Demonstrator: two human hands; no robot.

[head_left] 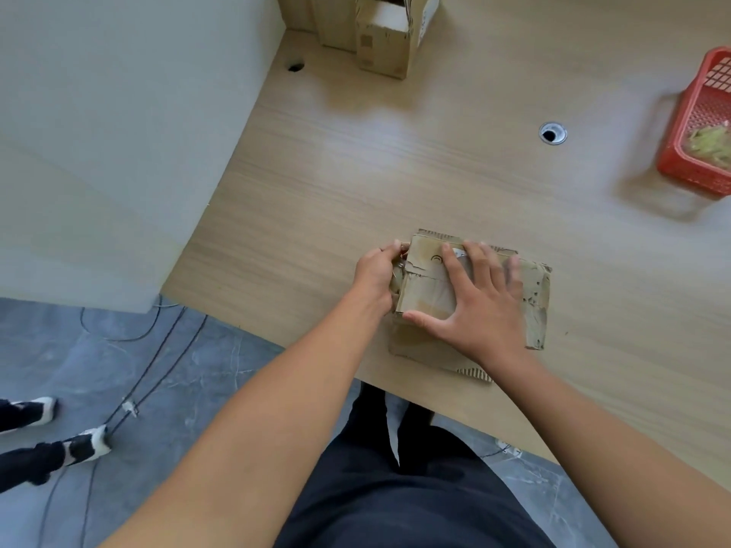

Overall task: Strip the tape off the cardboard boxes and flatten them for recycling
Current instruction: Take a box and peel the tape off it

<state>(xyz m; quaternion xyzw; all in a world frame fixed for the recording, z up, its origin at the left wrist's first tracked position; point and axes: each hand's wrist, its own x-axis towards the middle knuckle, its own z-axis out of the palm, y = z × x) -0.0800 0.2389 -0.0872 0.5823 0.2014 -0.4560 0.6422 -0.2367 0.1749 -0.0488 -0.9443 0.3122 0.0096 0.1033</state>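
The box (534, 298) lies squashed nearly flat on the table (356, 172), nearer the person than the cable hole (553, 133) and a little to its left, close to the table's near edge. Its long axis runs left to right, roughly along that edge, with the right end angled slightly toward the person. One broad face is up and a folded layer is lifted a little at the left end. The right hand (480, 306) rests spread and flat on that face, fingers straight, pinning the cardboard down. The left hand (375, 276) is curled at the box's left end, fingers closed on the edge, where what looks like a tag of tape (400, 268) shows. Whether it grips tape or cardboard I cannot tell. The step looks like peeling. It would go best with the pull low and along the long axis, away from the flat hand. That hand should bear down close to the peel line so the paper skin does not tear off with the tape. Right of the hole a red basket (680, 124) holds pale strips (708, 146); beyond the hole and to its left stand more boxes (381, 41), upright and unflattened.
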